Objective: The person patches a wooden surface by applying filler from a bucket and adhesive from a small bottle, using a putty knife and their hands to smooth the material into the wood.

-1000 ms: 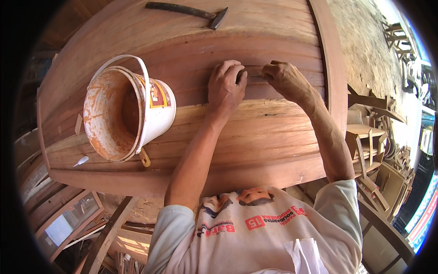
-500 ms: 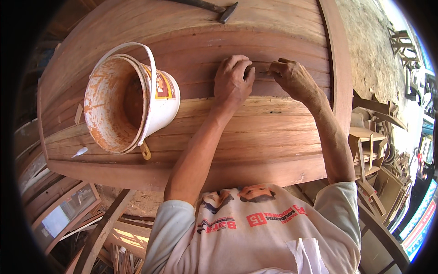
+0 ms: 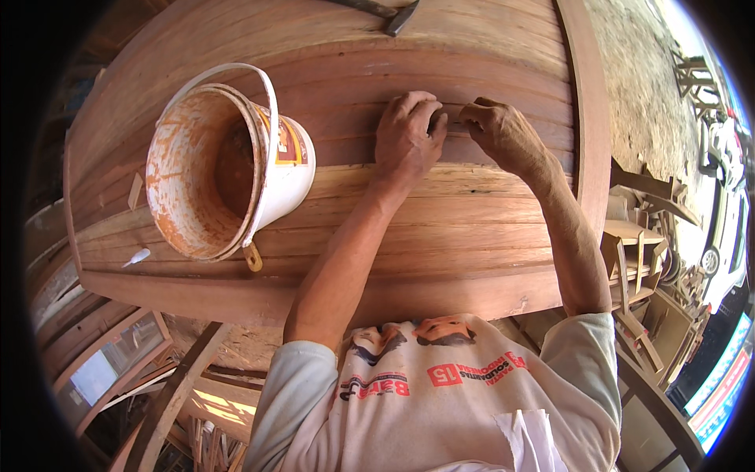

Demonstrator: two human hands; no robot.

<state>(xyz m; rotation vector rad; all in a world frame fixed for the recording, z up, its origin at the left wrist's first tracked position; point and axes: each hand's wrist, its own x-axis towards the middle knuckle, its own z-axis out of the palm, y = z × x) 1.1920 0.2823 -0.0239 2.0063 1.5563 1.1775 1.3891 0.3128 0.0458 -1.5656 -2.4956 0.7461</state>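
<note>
My left hand (image 3: pixel 410 135) rests over the dark planks of a large wooden panel (image 3: pixel 464 271), its fingers curled toward the thumb. Just to its right, my right hand (image 3: pixel 505 132) is closed in a pinch, fingertips pointing at the left hand. A narrow gap separates the two. Whatever either hand holds is too small or hidden to make out. On the panel to the left stands a white bucket (image 3: pixel 289 185), tilted in view, its inside smeared with orange-brown residue. From under its rim pokes a yellow handle (image 3: pixel 252 258).
A hammer (image 3: pixel 403 19) lies at the panel's far side. Left of the bucket are a small white nozzle-like piece (image 3: pixel 139 256) and a wood offcut (image 3: pixel 135 191). A raised wooden edge strip (image 3: pixel 583 102) bounds the right. Wooden frames (image 3: pixel 629 236) stand beyond it.
My left hand has shifted slightly right, narrowing the gap to the right hand. The right hand stays nearly in place. The whole view has moved a little.
</note>
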